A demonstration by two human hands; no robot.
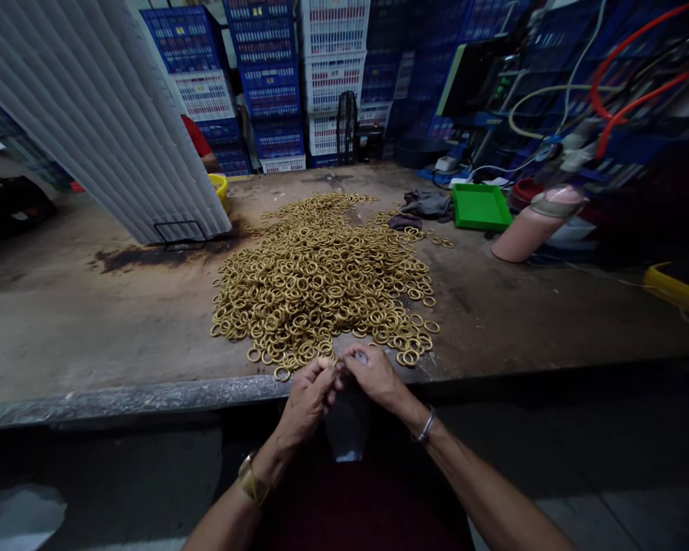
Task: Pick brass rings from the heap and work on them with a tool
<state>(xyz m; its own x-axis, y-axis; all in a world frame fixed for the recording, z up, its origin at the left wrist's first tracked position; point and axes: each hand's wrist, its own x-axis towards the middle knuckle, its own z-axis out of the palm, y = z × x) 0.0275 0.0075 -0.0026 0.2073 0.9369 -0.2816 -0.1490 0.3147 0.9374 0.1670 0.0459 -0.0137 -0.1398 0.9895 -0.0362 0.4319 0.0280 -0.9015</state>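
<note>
A large heap of gold-coloured metal rings (315, 283) is spread over the worktable, thinning out at its edges. At the heap's near edge, over the table's front rim, my left hand (310, 394) is closed in a pinch. Facing it almost fingertip to fingertip, my right hand (376, 375) is also closed, thumb against forefinger. A small gold-coloured bit, apparently one ring, shows between the fingertips; the fingers cover most of it. Below my hands hangs a pale, translucent bag-like thing (347, 428), partly in shadow.
A leaning stack of pale corrugated sheets (109, 115) rises at left in a black wire stand (181, 236). On the right are a green tray (481, 207), dark cloths (428, 205) and a pink bottle (537, 226). Crates (269, 92) line the back; a person's red sleeve (196, 138) shows behind the sheets.
</note>
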